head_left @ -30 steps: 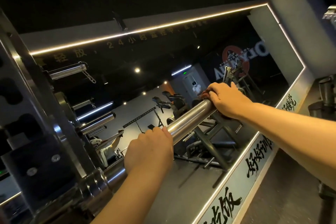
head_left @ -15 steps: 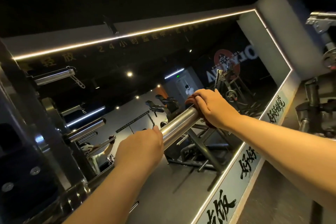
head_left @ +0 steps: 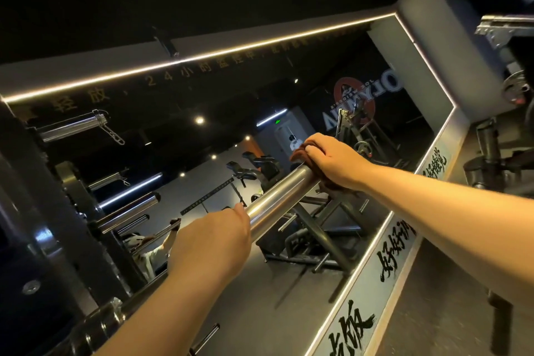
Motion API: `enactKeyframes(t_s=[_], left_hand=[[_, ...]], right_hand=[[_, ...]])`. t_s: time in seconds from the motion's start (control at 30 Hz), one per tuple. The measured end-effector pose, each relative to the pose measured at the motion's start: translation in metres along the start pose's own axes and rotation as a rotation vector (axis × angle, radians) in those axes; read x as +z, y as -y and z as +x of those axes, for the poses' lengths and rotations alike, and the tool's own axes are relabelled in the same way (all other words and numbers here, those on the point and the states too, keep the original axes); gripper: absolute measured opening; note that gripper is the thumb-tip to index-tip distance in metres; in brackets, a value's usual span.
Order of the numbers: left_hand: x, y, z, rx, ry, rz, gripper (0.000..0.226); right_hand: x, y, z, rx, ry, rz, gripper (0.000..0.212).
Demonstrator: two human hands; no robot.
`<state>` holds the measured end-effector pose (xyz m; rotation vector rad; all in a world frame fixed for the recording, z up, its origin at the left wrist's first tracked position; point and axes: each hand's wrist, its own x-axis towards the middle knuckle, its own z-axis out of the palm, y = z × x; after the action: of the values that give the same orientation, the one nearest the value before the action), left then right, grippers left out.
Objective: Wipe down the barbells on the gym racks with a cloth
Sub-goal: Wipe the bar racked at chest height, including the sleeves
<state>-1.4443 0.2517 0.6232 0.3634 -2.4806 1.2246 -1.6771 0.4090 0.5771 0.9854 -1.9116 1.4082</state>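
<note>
A chrome barbell sleeve (head_left: 277,199) slants from the rack at lower left up toward the centre. My left hand (head_left: 211,243) grips the sleeve partway along. At the sleeve's far tip my right hand (head_left: 332,162) holds a dark reddish-brown cloth (head_left: 300,152), wrapped over the end of the sleeve. Only the cloth's edges show around my fingers and below my palm.
A dark rack upright (head_left: 43,211) with steel pegs (head_left: 127,211) stands at the left. Behind the bar a large wall mirror (head_left: 289,113) with a lit frame (head_left: 384,228) reflects gym machines. Black equipment (head_left: 497,159) stands at the right.
The view has tilted and shifted. My right hand with the cloth stays at the sleeve's tip, and more cloth shows above the fingers now. My left hand keeps its grip.
</note>
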Motion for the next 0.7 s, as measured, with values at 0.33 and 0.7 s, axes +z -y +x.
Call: enactKeyframes(t_s=[0.33,0.7], left_hand=[[0.005,-0.002,0.003,-0.085,-0.087,-0.213,0.028],[0.009,-0.004,-0.002,-0.094,-0.122,-0.207,0.037]], right_hand=[[0.027,0.004,-0.039,-0.138,-0.201,0.017,0.027],[0.019,0.016,-0.034,-0.070,-0.157,-0.072,0.027]])
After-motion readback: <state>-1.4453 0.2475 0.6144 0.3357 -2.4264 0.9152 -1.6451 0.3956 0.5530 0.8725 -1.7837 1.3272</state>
